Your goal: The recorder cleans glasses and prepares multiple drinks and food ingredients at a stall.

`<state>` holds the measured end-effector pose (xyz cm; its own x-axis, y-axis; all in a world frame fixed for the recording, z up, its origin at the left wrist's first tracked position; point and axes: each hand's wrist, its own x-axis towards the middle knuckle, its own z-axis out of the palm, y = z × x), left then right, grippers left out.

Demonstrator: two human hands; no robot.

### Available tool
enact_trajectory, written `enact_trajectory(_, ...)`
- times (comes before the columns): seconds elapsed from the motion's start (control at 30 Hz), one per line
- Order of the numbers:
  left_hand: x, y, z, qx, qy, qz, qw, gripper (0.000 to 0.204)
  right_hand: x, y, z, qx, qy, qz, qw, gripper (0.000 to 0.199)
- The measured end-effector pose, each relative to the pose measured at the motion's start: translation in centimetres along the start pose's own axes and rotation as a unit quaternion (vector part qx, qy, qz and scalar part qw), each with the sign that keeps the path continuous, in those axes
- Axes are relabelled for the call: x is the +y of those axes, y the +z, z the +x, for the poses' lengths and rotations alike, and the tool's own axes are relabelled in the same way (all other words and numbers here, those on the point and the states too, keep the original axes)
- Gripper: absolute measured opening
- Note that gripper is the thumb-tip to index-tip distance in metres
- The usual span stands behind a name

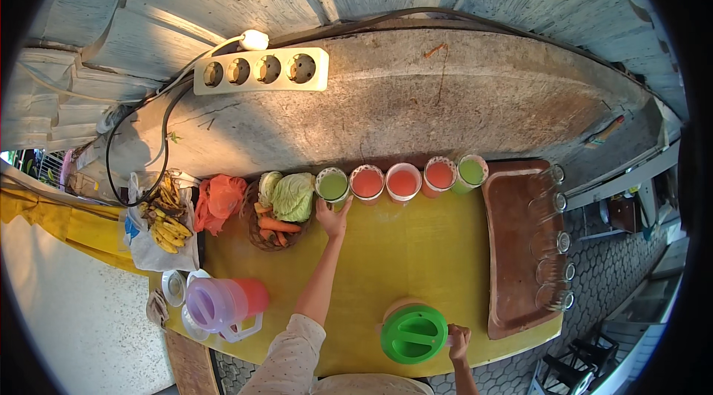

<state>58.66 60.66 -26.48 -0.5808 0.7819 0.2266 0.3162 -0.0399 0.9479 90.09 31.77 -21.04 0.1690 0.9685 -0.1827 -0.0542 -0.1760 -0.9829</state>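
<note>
My left hand [332,218] reaches to the far side of the table, its fingers closed round the lower part of a glass of green drink [332,184]. That glass stands at the left end of a row. Beside it come red drinks, among them a red drink glass [367,183], and another green drink glass [470,172] ends the row on the right. Near the front edge, my right hand [459,341] grips the handle of a pitcher with a green lid [414,333]. The lid hides what the pitcher holds.
Left of my arm stands a purple-lidded pitcher [215,304] of red drink. Behind it are a vegetable basket [276,243], a red plastic bag [219,202] and bananas [169,230]. A brown tray [512,269] with several upturned glasses lies right. A power strip [260,70] is above.
</note>
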Motion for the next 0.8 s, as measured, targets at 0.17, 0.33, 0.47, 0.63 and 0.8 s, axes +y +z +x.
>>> enact_trajectory(0.17,-0.5,-0.6,0.8,-0.031,0.008,-0.033,0.999,0.053,0.4,-0.9,0.1,-0.028,0.008,-0.004,1.0,0.038)
enact_trajectory(0.33,-0.7,-1.0,0.8,-0.056,-0.003,-0.034,0.998,0.059,0.2,-0.2,-0.1,0.027,-0.053,-0.086,0.995,0.045)
enact_trajectory(0.47,-0.1,-2.1,0.2,-0.044,-0.024,-0.01,0.999,0.062,0.7,-0.4,-0.1,0.001,0.001,0.001,1.0,0.044)
enact_trajectory(0.63,1.2,-5.0,-6.2,-0.05,-0.133,-0.084,0.986,0.059,4.6,-2.8,-0.3,0.008,0.037,0.05,0.998,0.031)
enact_trajectory(0.8,1.2,-13.9,-15.3,-0.113,-0.155,-0.063,0.979,0.031,3.4,-2.7,0.4,-0.064,0.057,0.051,0.995,0.028)
